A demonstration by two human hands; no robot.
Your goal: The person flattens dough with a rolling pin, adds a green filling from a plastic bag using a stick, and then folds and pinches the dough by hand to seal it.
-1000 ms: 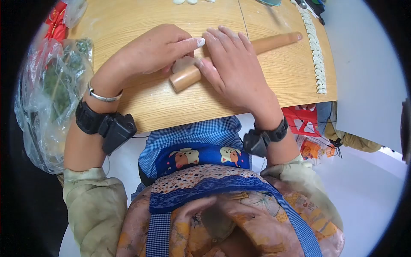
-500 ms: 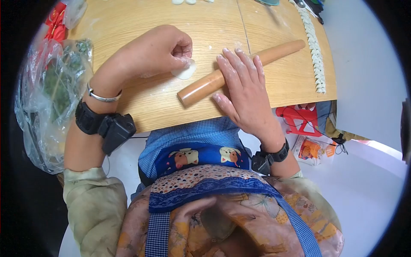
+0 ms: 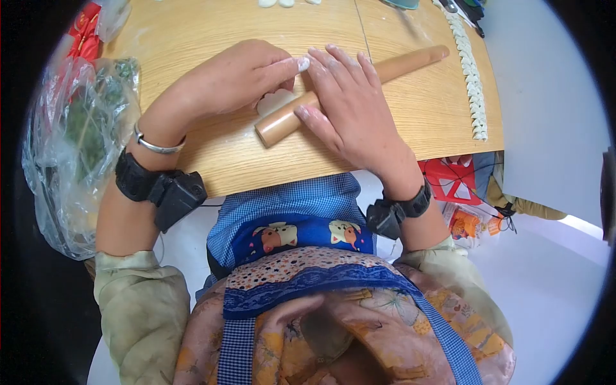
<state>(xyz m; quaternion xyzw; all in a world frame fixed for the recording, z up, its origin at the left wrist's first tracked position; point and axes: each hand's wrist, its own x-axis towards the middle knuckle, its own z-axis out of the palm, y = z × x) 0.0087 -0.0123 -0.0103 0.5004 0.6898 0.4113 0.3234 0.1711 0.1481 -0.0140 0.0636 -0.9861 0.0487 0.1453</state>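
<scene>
A round dough wrapper (image 3: 274,101) lies flat on the table, partly covered by my left hand (image 3: 253,76). That hand is closed at the wrapper's far edge, its floury thumb pointing right and its other fingers curled mostly out of sight. Slanting across the table is a wooden rolling pin (image 3: 410,63), whose near end lies against or over the right edge of the wrapper. My right hand (image 3: 353,106) rests palm down on the pin, fingers stretched out beyond it and thumb on the near side. Flour whitens the fingertips of that hand.
A long row of folded dough pieces (image 3: 473,83) runs along the table's right side. Several pale dough pieces (image 3: 286,3) lie at the far edge. A clear plastic bag with greens (image 3: 86,128) sits at the left. A teal item (image 3: 404,3) is at the back.
The rolling pin and my right hand have moved up and left, closer to the wrapper. My left thumb has shifted from the wrapper's edge to point right, beside the right fingertips.
</scene>
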